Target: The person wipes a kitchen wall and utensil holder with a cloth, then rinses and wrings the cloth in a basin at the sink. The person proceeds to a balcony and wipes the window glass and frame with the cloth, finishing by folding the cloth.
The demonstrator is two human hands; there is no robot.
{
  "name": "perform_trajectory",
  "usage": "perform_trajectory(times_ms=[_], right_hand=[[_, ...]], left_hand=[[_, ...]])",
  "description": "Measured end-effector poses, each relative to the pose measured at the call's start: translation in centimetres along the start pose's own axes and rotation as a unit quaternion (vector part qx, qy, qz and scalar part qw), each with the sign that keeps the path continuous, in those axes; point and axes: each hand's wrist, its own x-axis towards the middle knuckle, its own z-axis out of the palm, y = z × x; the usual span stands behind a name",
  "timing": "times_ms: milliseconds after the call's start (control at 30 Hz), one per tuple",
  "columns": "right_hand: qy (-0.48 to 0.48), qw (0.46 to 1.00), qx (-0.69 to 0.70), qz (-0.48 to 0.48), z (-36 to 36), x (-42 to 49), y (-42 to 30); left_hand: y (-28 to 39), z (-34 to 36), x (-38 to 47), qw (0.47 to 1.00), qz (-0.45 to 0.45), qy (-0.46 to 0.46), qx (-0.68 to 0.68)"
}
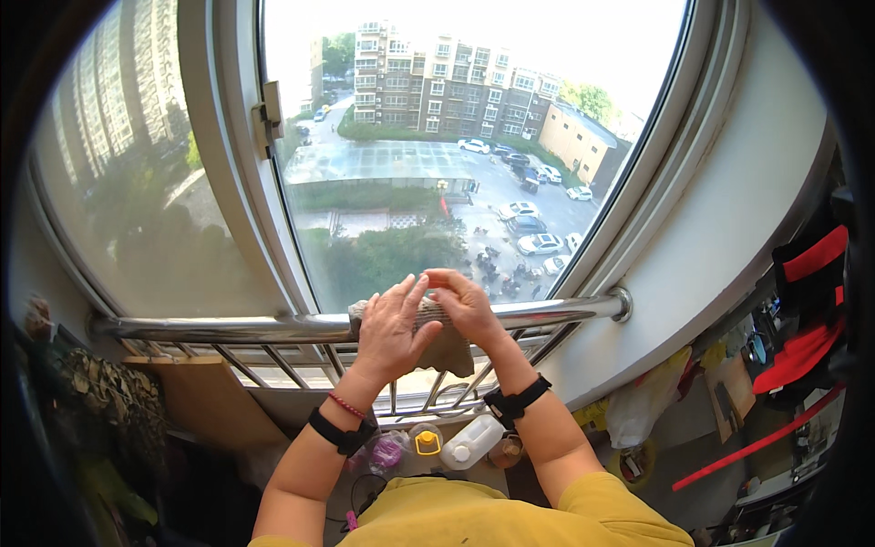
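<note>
A grey-brown knitted cloth (448, 352) hangs over the stainless steel railing (540, 312) in front of the window. My left hand (396, 331) lies over the cloth with its fingers stretched out and its thumb apart. Close beside it, my right hand (465, 308) bends its fingers inward above the cloth. The fingertips of the two hands meet or nearly meet over the rail. Whether the right fingers pinch any fabric is hidden. Part of the cloth shows left of the left hand, wrapped on the bar.
A window frame (236, 164) with a latch (271, 113) rises behind the rail. Below stand a white plastic jug (473, 443) and a yellow-handled bottle (427, 441). A wooden board (205, 396) leans at left. A red bar (755, 439) crosses the cluttered right side.
</note>
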Motion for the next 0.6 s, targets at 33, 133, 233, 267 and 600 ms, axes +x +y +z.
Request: perform_trajectory(times_ms=[33, 133, 233, 267, 600], right_hand=[[0.11, 0.988, -0.109, -0.023, -1.6, -0.1, 0.4], [0.186, 0.883, -0.428, 0.052, -4.5, -1.0, 1.4], [0.084, 0.836, -0.542, 0.02, -5.0, -1.6, 2.0], [0.117, 0.868, -0.482, -0.013, -5.1, -1.6, 2.1], [0.099, 0.878, -0.467, -0.041, -5.3, -2.1, 1.9]], left_hand=[[1.0, 0.8, 0.2, 0.988, -0.001, -0.005, 0.151], [1.4, 1.0, 0.7, 0.971, -0.064, -0.149, 0.176], [0.4, 0.7, 0.3, 0.982, -0.036, -0.106, 0.154], [-0.2, 0.5, -0.1, 0.985, -0.021, -0.083, 0.151], [-9.6, -5.1, -8.2, 0.96, -0.003, 0.1, 0.263]])
